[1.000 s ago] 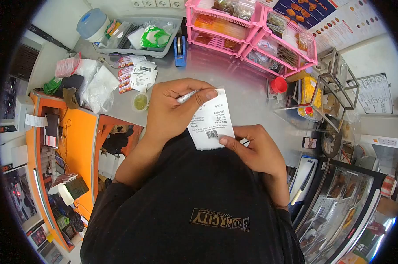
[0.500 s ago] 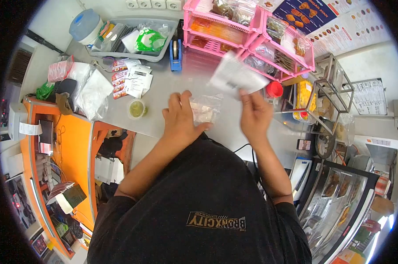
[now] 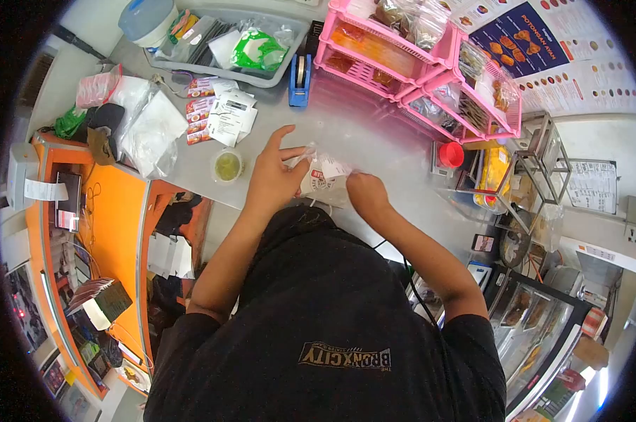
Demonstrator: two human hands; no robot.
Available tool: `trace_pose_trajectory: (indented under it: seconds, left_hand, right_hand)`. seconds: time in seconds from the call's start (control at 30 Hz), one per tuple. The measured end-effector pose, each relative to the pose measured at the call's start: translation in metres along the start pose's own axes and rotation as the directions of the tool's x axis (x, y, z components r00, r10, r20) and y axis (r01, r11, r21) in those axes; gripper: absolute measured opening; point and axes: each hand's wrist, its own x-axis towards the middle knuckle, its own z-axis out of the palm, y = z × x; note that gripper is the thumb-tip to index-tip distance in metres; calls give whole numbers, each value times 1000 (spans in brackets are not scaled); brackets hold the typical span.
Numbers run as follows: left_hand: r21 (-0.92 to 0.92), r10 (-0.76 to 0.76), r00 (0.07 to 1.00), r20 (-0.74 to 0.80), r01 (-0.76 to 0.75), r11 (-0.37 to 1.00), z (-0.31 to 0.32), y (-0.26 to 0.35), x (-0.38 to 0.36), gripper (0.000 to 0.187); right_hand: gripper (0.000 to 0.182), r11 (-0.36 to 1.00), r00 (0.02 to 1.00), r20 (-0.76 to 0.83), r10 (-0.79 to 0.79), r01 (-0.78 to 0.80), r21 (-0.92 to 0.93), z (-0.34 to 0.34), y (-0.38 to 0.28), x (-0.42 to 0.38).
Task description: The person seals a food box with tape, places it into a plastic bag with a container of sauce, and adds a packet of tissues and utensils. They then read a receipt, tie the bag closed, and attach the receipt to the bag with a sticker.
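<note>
A small clear plastic bag (image 3: 323, 184) with red and dark print on it lies in front of me at the counter's near side. My left hand (image 3: 277, 172) pinches its upper left edge between thumb and fingers, the index finger raised. At the bag's opening a white paper slip (image 3: 337, 167) shows, partly inside. My right hand (image 3: 369, 195) is closed at the right end of the slip, against the bag's edge; its fingertips are hidden. A lidded cup of green contents (image 3: 228, 167) stands left of my left hand.
Seasoning sachets and paper slips (image 3: 230, 119) lie at the back left, near a blue tape dispenser (image 3: 300, 81) and a grey tub (image 3: 279, 76). Pink baskets (image 3: 416, 90) stand at the back right. Right of them are a red-lidded jar (image 3: 451, 155) and a metal rack (image 3: 536, 179).
My right hand has brought the white paper down and left to the bag's opening. My left hand now pinches the bag's edge, where it lay spread beside it before. The view has shifted slightly.
</note>
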Motion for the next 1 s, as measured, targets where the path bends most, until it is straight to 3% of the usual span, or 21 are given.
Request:
trace_pose_trajectory:
  seconds: [0.13, 0.2, 0.23, 0.3, 0.4, 0.53, 0.63, 0.83, 0.9, 1.0]
  left_hand:
    - [-19, -15, 999, 31, 15, 1000, 4, 7, 5, 64]
    - [-70, 10, 1000, 30, -8, 998, 4, 3, 10, 63]
    - [-63, 19, 999, 36, -17, 998, 3, 3, 11, 63]
    - [25, 56, 995, 88, -58, 998, 0, 5, 9, 64]
    - [34, 20, 996, 86, -23, 999, -4, 10, 5, 64]
    - [-88, -13, 999, 41, 17, 996, -4, 0, 6, 64]
    - [-55, -9, 999, 39, 11, 998, -4, -1, 4, 63]
    - [-74, -25, 999, 45, 29, 997, -3, -9, 1, 60]
    - [-54, -52, 998, 32, 53, 997, -2, -7, 0, 60]
    - [-58, -10, 999, 36, 12, 998, -2, -11, -4, 60]
  right_hand:
    - [14, 992, 991, 69, 118, -114, -60, 6, -41, 19]
    - [14, 982, 990, 7, 143, -143, 127, 24, -44, 39]
    - [14, 980, 989, -4, 150, -148, 131, 31, -39, 51]
    - [15, 996, 998, 26, 59, -60, 59, 37, -26, 76]
    - [14, 998, 998, -49, 48, -46, 40, 28, -19, 88]
    - [13, 985, 994, -79, 80, -91, -148, 35, -27, 79]
    - [17, 987, 999, -34, -39, 34, -156, 59, -14, 83]
    - [18, 999, 1000, 16, 8, -9, 46, 32, -26, 79]
    - [23, 997, 994, -109, -10, 1, -84, 49, -22, 86]
    - [27, 1000, 987, -162, 12, -11, 7, 39, -13, 83]
